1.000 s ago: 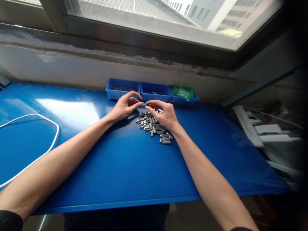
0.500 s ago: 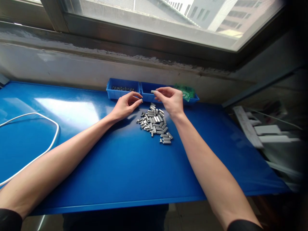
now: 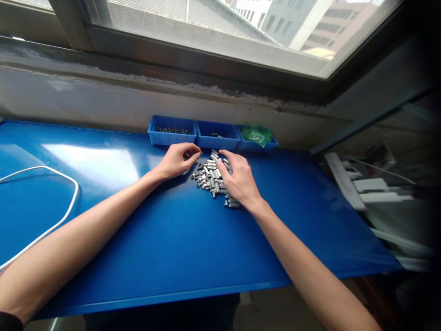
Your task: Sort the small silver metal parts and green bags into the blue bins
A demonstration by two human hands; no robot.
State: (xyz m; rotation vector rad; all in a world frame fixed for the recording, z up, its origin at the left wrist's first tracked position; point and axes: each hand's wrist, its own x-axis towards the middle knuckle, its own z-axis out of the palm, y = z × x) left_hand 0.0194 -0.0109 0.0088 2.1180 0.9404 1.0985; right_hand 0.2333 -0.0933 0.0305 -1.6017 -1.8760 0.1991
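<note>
A pile of small metal parts (image 3: pixel 212 175) lies on the blue tabletop, with grey hexagonal standoffs and shorter screw-like pieces on its left side. My right hand (image 3: pixel 239 177) reaches over the pile's right side, thumb and forefinger apart around standoffs and no piece lifted. At the pile's upper left, my left hand (image 3: pixel 179 161) is curled, its thumb and forefinger tips nearly together; anything between them is too small to make out. Behind the hands, a left blue bin (image 3: pixel 172 139) holds many small metal pieces. The middle blue bin (image 3: pixel 217 142) has a few standoffs inside.
A third blue bin (image 3: pixel 255 146) at the right holds a green plastic bag (image 3: pixel 257 133). On the left a white cable (image 3: pixel 74 184) curves across the blue table (image 3: pixel 155 257). A wall and window stand behind, and white pieces (image 3: pixel 372 185) lie beyond the table's right edge.
My right hand has let go of a standoff at the middle bin and come down to the pile. My left hand has shifted slightly lower, its fingertips close together.
</note>
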